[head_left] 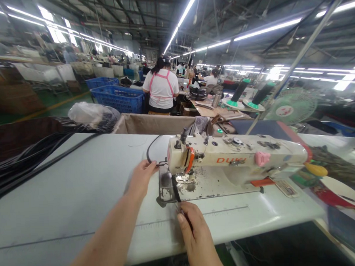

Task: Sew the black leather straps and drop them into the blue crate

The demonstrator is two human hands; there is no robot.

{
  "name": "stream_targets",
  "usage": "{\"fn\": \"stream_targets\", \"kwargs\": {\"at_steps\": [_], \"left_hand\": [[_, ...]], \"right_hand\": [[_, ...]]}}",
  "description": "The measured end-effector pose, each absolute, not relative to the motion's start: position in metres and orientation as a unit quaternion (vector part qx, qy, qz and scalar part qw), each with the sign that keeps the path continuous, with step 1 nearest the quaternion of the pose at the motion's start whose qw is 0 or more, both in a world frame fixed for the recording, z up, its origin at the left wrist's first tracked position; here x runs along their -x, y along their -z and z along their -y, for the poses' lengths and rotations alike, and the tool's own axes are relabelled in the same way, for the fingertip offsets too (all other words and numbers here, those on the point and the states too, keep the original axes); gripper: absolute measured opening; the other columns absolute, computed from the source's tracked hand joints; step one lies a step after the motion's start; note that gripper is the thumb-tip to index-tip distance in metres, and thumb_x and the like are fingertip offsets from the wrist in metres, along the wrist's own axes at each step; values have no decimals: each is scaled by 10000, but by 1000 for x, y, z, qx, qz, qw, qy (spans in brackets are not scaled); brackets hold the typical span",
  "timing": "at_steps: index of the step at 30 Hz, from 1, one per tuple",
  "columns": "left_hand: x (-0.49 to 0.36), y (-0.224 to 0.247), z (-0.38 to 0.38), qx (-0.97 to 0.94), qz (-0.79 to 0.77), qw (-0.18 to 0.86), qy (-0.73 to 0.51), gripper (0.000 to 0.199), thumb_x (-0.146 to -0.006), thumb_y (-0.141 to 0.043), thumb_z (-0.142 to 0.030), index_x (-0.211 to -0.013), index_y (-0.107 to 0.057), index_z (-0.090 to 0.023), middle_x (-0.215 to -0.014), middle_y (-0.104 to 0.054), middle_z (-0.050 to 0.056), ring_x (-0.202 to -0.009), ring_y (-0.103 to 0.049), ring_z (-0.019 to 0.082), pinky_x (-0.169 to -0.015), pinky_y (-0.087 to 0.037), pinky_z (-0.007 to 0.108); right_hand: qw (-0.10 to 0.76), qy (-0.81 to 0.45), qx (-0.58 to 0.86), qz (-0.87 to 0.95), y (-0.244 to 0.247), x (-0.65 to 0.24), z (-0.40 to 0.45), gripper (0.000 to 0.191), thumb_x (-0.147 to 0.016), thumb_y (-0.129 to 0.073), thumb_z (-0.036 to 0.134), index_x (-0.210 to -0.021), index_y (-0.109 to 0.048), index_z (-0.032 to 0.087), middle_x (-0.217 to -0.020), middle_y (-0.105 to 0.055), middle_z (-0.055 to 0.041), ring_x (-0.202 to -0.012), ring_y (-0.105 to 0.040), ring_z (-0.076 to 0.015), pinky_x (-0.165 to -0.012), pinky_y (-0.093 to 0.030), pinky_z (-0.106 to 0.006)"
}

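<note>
A cream sewing machine point(235, 157) stands on the pale table point(80, 201). My left hand point(142, 174) is left of its needle area, fingers closed on a thin dark strip point(148, 152) that curves up behind them. In front of the needle plate, my right hand point(194, 227) pinches the near end of a black strip point(176, 188), which runs back under the presser foot. Whether both strips are one piece is hidden by the machine head. Part of what the right fingers hold is covered by them.
Long black strips point(62, 155) lie over the table's left side. Beyond the table are a fabric-lined bin point(153, 124), blue baskets point(119, 98) and a seated person point(161, 86). Thread cones point(239, 92) and a fan point(292, 105) stand behind the machine.
</note>
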State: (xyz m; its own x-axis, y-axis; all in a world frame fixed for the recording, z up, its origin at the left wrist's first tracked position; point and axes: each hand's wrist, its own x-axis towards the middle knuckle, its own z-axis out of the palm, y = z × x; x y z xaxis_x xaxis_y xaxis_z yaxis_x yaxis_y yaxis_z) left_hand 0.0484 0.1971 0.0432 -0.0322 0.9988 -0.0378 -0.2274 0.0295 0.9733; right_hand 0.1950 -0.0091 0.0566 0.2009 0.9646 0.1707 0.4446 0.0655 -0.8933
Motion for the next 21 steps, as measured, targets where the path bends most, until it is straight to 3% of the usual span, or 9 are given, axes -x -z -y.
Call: {"fn": "stream_targets", "kwargs": {"at_steps": [3, 8, 13, 21], "left_hand": [[-34, -42, -178, -396, -448, 551, -583, 441, -723, -820, -517, -907, -636, -161, -897, -728, 53, -951, -746, 213, -1009, -592, 411], [-5, -40, -139, -409, -466, 531, -578, 391, -798, -794, -495, -985, -666, -177, -1045, -785, 84, -1067, -748, 247, -1030, -580, 396], [17, -43, -100, -449, -507, 481, -556, 391, -832, -765, -536, -996, -680, -192, -1155, -789, 112, -1138, -735, 282, -1012, -587, 406], [38, -41, -66, -501, -520, 438, -535, 355, -849, -743, -535, -982, -678, -212, -1124, -792, 113, -1129, -738, 279, -1008, -593, 395]], "right_hand": [[441, -377, 613, 536, -61, -185, -2, 440, -1050, -438, 572, -1059, -701, 219, -958, -736, -58, -898, -670, -207, -818, -536, -310], [440, -481, 585, 482, -58, -168, -28, 604, -959, -481, 735, -864, -717, 187, -772, -704, -39, -577, -500, -132, -535, -377, -259], [450, -573, 546, 414, -55, -151, -55, 582, -845, -640, 731, -846, -730, 156, -705, -679, -23, -466, -372, -76, -458, -265, -231], [437, -625, 505, 404, -55, -132, -77, 590, -849, -596, 739, -827, -696, 158, -649, -573, 21, -437, -244, -51, -448, -187, -225]]}}
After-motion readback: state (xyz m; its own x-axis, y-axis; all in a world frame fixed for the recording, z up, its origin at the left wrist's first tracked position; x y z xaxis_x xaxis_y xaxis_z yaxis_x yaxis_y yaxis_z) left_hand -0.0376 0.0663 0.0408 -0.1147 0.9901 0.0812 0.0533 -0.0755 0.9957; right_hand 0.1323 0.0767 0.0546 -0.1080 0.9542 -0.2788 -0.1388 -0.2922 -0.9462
